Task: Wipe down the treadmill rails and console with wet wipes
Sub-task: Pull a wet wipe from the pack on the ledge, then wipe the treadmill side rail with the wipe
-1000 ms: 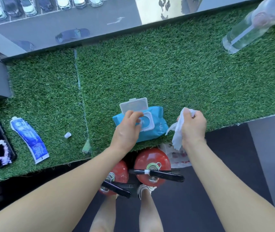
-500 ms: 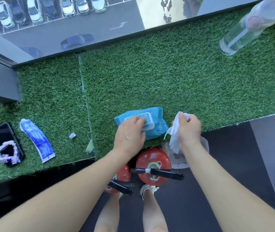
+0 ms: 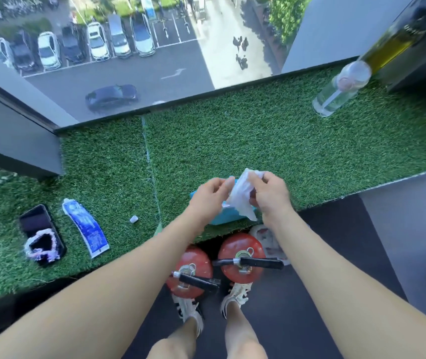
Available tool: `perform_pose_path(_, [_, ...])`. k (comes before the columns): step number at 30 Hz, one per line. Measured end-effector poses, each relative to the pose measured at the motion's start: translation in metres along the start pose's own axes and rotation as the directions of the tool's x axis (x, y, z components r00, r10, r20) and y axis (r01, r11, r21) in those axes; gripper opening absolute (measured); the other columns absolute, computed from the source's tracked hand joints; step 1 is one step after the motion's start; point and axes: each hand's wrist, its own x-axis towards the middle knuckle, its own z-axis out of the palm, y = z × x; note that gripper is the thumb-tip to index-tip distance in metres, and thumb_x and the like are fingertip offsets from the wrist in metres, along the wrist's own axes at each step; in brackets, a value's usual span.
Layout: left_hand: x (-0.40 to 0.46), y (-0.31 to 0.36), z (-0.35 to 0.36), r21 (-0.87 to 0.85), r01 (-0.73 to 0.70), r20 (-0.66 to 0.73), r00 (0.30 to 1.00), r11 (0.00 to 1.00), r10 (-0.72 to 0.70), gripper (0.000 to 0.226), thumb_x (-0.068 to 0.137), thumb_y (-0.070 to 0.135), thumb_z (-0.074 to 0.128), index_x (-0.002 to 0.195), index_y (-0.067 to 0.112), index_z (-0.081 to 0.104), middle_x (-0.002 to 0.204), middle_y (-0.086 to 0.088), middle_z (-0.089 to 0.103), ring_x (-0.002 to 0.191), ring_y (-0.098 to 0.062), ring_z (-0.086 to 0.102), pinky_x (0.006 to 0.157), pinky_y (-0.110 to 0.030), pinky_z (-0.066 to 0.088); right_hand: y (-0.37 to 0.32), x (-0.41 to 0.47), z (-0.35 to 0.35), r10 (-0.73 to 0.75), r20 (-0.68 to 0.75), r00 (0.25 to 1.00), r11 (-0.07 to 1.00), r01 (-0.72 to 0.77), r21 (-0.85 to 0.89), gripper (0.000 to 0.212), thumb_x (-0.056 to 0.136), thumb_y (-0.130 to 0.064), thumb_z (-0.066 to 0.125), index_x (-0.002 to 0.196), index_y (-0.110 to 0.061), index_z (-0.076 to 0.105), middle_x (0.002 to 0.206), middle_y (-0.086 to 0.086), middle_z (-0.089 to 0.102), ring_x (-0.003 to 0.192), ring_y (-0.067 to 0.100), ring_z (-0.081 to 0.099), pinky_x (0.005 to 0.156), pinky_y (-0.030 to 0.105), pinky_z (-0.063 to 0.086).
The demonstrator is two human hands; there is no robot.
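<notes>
Left hand (image 3: 210, 196) and right hand (image 3: 271, 194) hold wet wipe (image 3: 240, 195).

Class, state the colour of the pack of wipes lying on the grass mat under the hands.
Light blue: the pack of wipes, seen in the head view.

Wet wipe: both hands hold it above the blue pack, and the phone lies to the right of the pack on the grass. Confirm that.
Not quite. The phone lies to the left of the blue pack, not the right. The head view shows it. The rest holds: left hand and right hand both hold the wet wipe above the pack.
</notes>
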Motion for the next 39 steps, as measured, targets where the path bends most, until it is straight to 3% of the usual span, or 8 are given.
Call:
perform_pose_path(6, [-0.064,0.039,-0.075,-0.133,-0.14,-0.069,0.989,0.981,0.132,0.013,0.085,0.023,0.07,0.092,0.014,0.064,0.084,-0.002,0.066,0.071,-0.011,0.057,0.067,-0.021,0.045,-0.069,-0.077,0.04,-0.119,0.154,0.981,0.993,0.117,0.026,0.021,0.092,-0.014,0.058,0.072,-0.011,0.053,0.071,0.009,0.053,0.065,0.019,0.048,0.059,0.031,0.043])
perform_pose_path(13, [-0.155,0.073,-0.157,-0.348,-0.187,-0.222,0.968,0.919,0.113,0.019,0.095,0.018,0.055,0.077,0.013,0.057,0.068,0.002,0.057,0.058,-0.01,0.048,0.052,-0.016,0.041,-0.127,-0.164,0.078,-0.226,0.402,0.887,0.943,0.303,-0.139,0.033,0.089,-0.032,0.064,0.072,-0.004,0.061,0.07,0.011,0.048,0.068,0.02,0.041,0.064,0.035,0.033])
perform_pose_path(16, [-0.195,0.074,-0.183,-0.505,-0.186,-0.278,0.96,0.843,0.046,0.024,0.097,0.023,0.05,0.092,0.003,0.061,0.085,-0.011,0.064,0.074,-0.024,0.059,0.069,-0.033,0.047,-0.139,-0.198,0.094,-0.181,0.544,0.819,0.937,0.312,-0.159,0.043,0.09,-0.035,0.062,0.085,0.007,0.067,0.073,0.011,0.056,0.066,0.019,0.049,0.063,0.034,0.039])
perform_pose_path(20, [-0.26,0.069,-0.199,-0.744,-0.156,-0.272,0.959,0.649,-0.082,0.063,0.091,0.055,0.045,0.119,0.0,0.062,0.117,-0.02,0.065,0.106,-0.031,0.064,0.095,-0.041,0.047,-0.15,-0.25,0.12,-0.175,0.671,0.721,0.905,0.386,-0.178,0.028,0.093,-0.032,0.059,0.081,-0.01,0.071,0.067,0.001,0.065,0.057,0.013,0.057,0.05,0.02,0.042])
perform_pose_path(24, [-0.336,0.057,-0.189,-0.811,-0.152,-0.239,0.967,0.564,-0.083,0.038,0.097,0.038,0.045,0.095,0.009,0.071,0.078,-0.008,0.073,0.069,-0.019,0.068,0.063,-0.027,0.056,-0.146,-0.3,0.136,-0.158,0.732,0.663,0.918,0.371,-0.138,0.025,0.091,-0.026,0.062,0.08,-0.004,0.067,0.076,0.013,0.062,0.064,0.018,0.055,0.062,0.027,0.044])
perform_pose_path(30, [-0.428,0.014,-0.15,-0.71,-0.365,-0.65,0.671,0.603,-0.358,0.006,0.091,0.0,0.056,0.089,0.006,0.056,0.063,-0.006,0.061,0.042,-0.011,0.055,0.041,-0.018,0.04,-0.119,-0.382,0.11,-0.192,0.829,0.526,0.875,0.474,-0.098,0.027,0.086,-0.021,0.069,0.084,0.006,0.068,0.067,0.007,0.053,0.053,0.011,0.042,0.042,0.013,0.033])
perform_pose_path(35, [-0.51,-0.025,-0.1,-0.595,-0.455,-0.801,0.404,0.662,-0.442,0.032,0.087,0.006,0.065,0.096,0.027,0.042,0.101,-0.013,0.058,0.073,-0.023,0.056,0.064,-0.034,0.045,-0.062,-0.446,0.084,-0.137,0.906,0.401,0.839,0.533,-0.109,0.029,0.092,-0.024,0.061,0.068,-0.009,0.056,0.065,0.009,0.045,0.063,0.021,0.041,0.057,0.029,0.033])
perform_pose_path(39, [-0.58,-0.045,-0.062,-0.532,-0.432,-0.844,0.335,0.728,-0.418,0.018,0.09,0.004,0.06,0.079,0.019,0.059,0.075,-0.002,0.058,0.062,-0.015,0.05,0.056,-0.025,0.041,-0.033,-0.506,0.057,-0.04,0.936,0.351,0.749,0.631,-0.205,0.021,0.094,-0.014,0.054,0.074,-0.011,0.059,0.048,-0.001,0.048,0.035,0.005,0.041,0.041,0.017,0.033])
